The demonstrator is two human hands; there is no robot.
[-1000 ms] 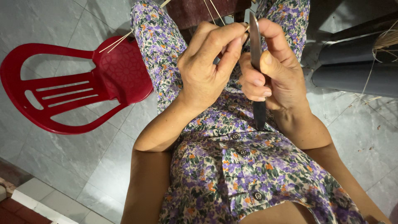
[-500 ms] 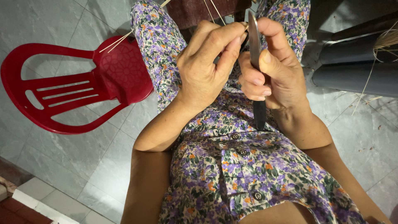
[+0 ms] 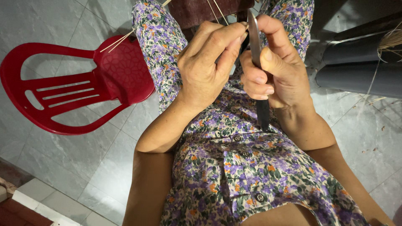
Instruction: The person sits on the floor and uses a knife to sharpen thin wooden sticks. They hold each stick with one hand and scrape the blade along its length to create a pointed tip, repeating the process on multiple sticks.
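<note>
1. Head view: the floor [image 3: 83, 167] is of grey tiles, with a low white and red step at the lower left corner.
2. A red plastic chair [image 3: 79, 88] lies on its side on the floor at the left. Its seat is just beside the person's knee, which is covered by a dress with purple flowers [image 3: 247, 167].
3. At the right, grey pipes [image 3: 356, 71] lie on the floor, with a bundle of dry fibres [image 3: 391, 39] over them near the picture edge.
4. No container is visible. The free floor is mostly at the lower left and lower right.
5. The left hand [image 3: 209, 67] is closed, and its thumb and first fingers pinch thin pale strips [image 3: 217, 10] that run up to the top edge.
6. The right hand [image 3: 276, 71] is closed around a knife [image 3: 254, 37]. The thumb presses on the metal blade, and the dark handle points down to the lap.
7. The blade tip is touching the left fingertips, close to where the strips are pinched. More strips [image 3: 119, 40] pass over the chair seat.
</note>
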